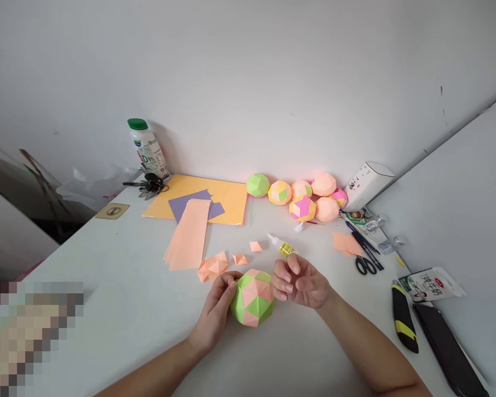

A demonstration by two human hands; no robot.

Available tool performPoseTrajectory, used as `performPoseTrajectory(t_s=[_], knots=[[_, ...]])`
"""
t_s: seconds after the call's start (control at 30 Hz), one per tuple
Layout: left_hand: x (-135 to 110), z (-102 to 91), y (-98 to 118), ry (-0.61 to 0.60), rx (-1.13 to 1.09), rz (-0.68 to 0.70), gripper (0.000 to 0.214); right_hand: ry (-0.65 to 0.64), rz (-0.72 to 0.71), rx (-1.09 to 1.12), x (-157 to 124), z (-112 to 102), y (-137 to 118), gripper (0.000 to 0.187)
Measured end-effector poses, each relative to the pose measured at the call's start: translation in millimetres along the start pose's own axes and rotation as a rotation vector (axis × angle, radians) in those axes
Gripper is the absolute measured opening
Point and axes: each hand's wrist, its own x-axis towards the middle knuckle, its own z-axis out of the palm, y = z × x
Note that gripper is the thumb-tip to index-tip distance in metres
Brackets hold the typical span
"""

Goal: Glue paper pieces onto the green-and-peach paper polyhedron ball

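Note:
A green and peach folded-paper ball (253, 298) is gripped at its left side by my left hand (215, 309), thumb in front. Just right of the ball, my right hand (301, 282) is raised with its fingers bent and apart, palm turned partly toward me, and I see nothing in it. Beyond that hand lies a glue bottle (281, 245) with a yellow label, its nozzle pointing left. Small folded peach paper pieces (213, 267) rest behind my left hand. A loose folded piece (240, 259) and a flat peach piece (255, 246) lie near them.
Finished paper balls (302, 208) line the wall. Peach strips (193, 234) overlap purple paper (177, 205) and a yellow pack (231, 201). At right are scissors (366, 266), pens (366, 245), a utility knife (404, 320) and a black phone-like object (448, 347). Keys (151, 184) and a bottle (149, 149) stand left.

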Motion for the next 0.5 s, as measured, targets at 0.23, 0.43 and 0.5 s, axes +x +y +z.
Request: performPoseTrajectory(t_s=[0.23,0.43,0.5], knots=[[0.3,0.1,1.0,0.016,0.001,0.007,0.028,0.023,0.013,-0.001,0.4,0.9,-0.5,0.025],[-0.1,0.6,1.3,0.022,0.007,0.002,0.03,0.063,0.024,-0.009,1.5,0.0,-2.0,0.021],[-0.6,0.8,1.7,0.027,0.006,0.006,0.03,0.084,0.022,-0.01,2.1,-0.8,-2.0,0.02]])
